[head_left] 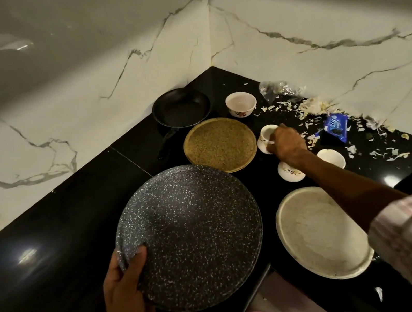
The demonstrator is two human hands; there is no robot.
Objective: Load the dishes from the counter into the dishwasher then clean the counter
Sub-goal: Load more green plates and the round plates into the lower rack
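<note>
Gripping the near rim of a dark speckled plate (190,237), the left hand (125,292) held it tilted above the black counter (40,265), thumb curled over the edge. The right hand (286,143) reached across and closed its fingers round the handle of a white cup (267,138), which stood beside a tan woven plate (220,144). A white plate (318,232) lay near the counter's front edge, with a black frying pan (182,108) and a floral bowl (241,103) towards the corner, and peel scraps (308,108) and a blue wrapper (336,127) along the right wall

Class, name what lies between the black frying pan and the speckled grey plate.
In the head view, the round tan plate lies between the frying pan and the grey plate.
</note>
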